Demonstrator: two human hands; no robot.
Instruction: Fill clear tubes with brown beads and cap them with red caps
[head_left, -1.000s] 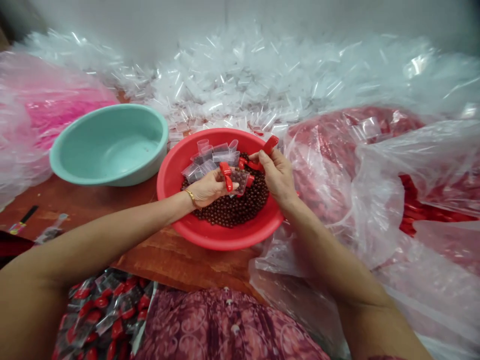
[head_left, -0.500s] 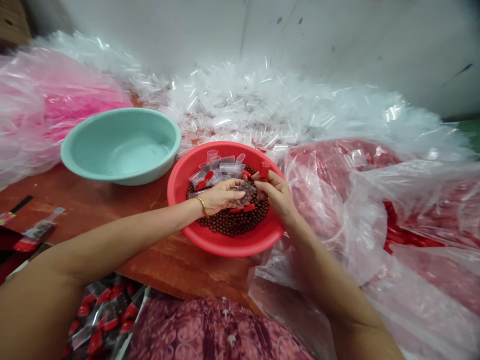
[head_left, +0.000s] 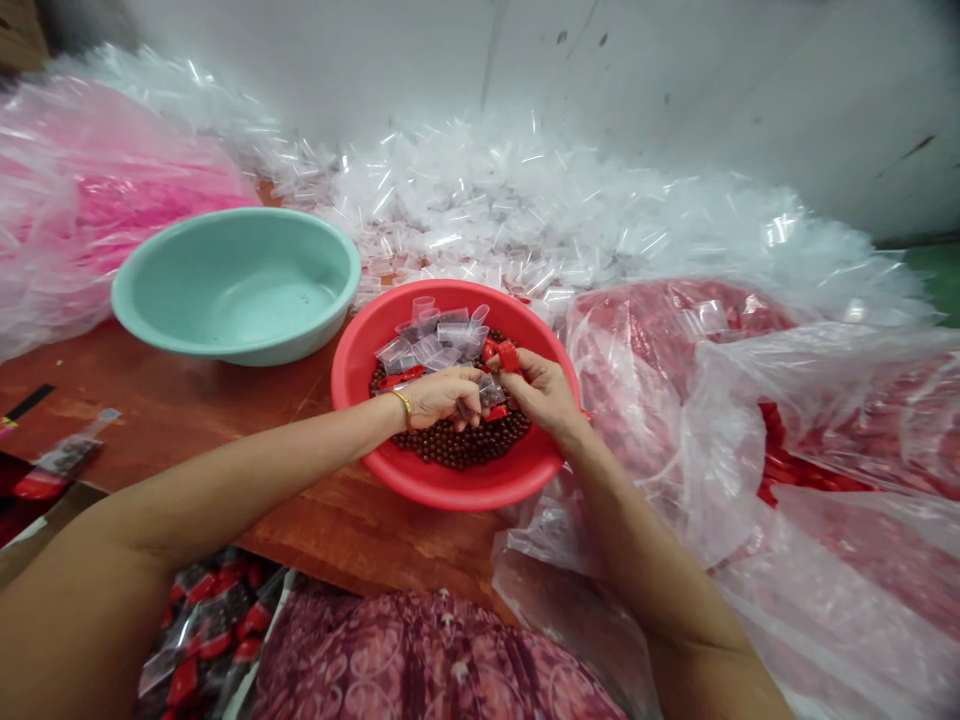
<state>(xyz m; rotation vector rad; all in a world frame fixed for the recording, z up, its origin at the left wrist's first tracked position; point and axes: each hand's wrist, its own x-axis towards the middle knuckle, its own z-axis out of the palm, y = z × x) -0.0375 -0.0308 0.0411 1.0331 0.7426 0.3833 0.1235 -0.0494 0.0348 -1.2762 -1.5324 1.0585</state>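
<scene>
A red bowl (head_left: 442, 485) on the wooden table holds dark brown beads (head_left: 457, 447), small clear pouches (head_left: 439, 340) and red plastic pieces. Both my hands meet over the beads. My left hand (head_left: 439, 395) is closed on a small clear pouch (head_left: 491, 392) with beads in it. My right hand (head_left: 541, 392) pinches a red plastic piece (head_left: 509, 357) at the pouch's top edge. A gold bracelet sits on my left wrist.
An empty teal bowl (head_left: 236, 285) stands left of the red one. A heap of clear pouches (head_left: 525, 210) lies behind. A pink bag (head_left: 82, 210) is at far left, large bags of red pieces (head_left: 750, 400) at right. Filled pouches (head_left: 210, 630) lie on my lap.
My hands have come lower and closer together over the beads. The long red piece my left hand held a second ago now lies in the bowl. The view has tilted up.
</scene>
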